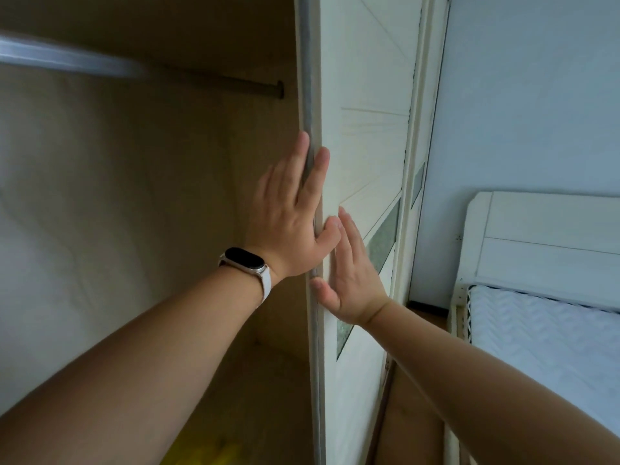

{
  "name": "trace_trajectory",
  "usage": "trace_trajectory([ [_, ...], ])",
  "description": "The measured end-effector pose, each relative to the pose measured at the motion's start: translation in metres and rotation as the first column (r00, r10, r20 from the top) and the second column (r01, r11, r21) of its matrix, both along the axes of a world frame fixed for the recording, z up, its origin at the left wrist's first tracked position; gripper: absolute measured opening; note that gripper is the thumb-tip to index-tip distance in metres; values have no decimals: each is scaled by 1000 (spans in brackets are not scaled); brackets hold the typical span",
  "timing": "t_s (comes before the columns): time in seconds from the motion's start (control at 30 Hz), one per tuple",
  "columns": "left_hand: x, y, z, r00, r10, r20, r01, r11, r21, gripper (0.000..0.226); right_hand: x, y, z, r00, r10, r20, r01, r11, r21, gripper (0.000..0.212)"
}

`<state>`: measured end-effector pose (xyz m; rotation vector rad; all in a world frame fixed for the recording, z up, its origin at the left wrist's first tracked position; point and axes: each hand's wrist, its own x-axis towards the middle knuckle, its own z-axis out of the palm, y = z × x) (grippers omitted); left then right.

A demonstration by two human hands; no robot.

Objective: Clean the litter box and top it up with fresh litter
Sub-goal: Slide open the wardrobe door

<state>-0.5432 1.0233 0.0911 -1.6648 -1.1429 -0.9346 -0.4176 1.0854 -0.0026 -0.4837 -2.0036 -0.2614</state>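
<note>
a bedroom, seen from close to a cream-white sliding wardrobe door (365, 129) with shallow diagonal grooves and a slanted inlay of frosted grey-green glass (382, 239). the door stands upright, its long axis running top to bottom of the view, and a grey brush strip (308, 78) lines its near edge. left of that edge the wardrobe is open: a beige back panel (117, 179) and a round metal hanging rail (201, 80) crossing high up. a blurred yellow patch (208, 454) shows at the bottom; what it is cannot be told. right of the door are a pale blue wall (536, 95), a white panelled headboard (543, 236), a white quilted mattress (553, 330) and a strip of brown floor (409, 414).

the left hand (292, 213) lies against the door's edge, fingers straight and spread, some on each side of the strip. its wrist wears a dark-screened band on a white strap (246, 260). the right hand (352, 273) presses flat on the door's face just below, fingers straight and together, thumb out toward the edge.

the litter box does not show in this view, so its place and heading cannot be told.
</note>
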Motion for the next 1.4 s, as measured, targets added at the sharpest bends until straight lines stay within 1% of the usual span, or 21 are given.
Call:
trace_trajectory([
  [0.1, 0, 9, -1, 999, -42, 3, 42, 999, 7, 74, 3, 5, -1, 999, -44, 21, 45, 998, -39, 86],
  [0.2, 1, 19, -1, 999, -39, -9, 39, 999, 10, 75, 5, 13, -1, 998, -54, 26, 56, 996, -76, 89],
  [0.5, 11, 56, -2, 1000, -22, 5, 21, 999, 37, 73, 11, 56, -3, 999, -53, 10, 53, 997, -47, 87],
  [0.7, 17, 93, -4, 1000, -15, 4, 15, 999, 42, 75, 17, 89, -2, 1000, -4, -19, 4, 1000, -4, 80],
  [0.9, 21, 133, -5, 1000, 2, 16, -2, 1000, -7, 81, 24, 126, -2, 1000, -18, -17, 17, 999, -50, 80],
  [1.07, 27, 163, -6, 1000, -5, 20, 5, 1000, -14, 80, 28, 149, -6, 994, 56, -91, -61, 996, -61, 74],
  [1.13, 29, 173, -6, 999, -25, 26, 26, 1000, -15, 78, 29, 156, -9, 989, 94, -111, -102, 993, -63, 71],
  [1.2, 28, 181, -6, 996, -81, 28, 81, 997, 4, 76, 29, 163, -11, 987, 118, -113, -126, 989, -71, 72],
  [1.3, 26, 187, -6, 988, -152, 20, 151, 988, 35, 74, 26, 174, -14, 986, 120, -117, -129, 989, -70, 73],
  [1.4, 25, 188, -6, 985, -170, 21, 169, 985, 36, 74, 24, 177, -16, 984, 124, -126, -135, 987, -82, 74],
])
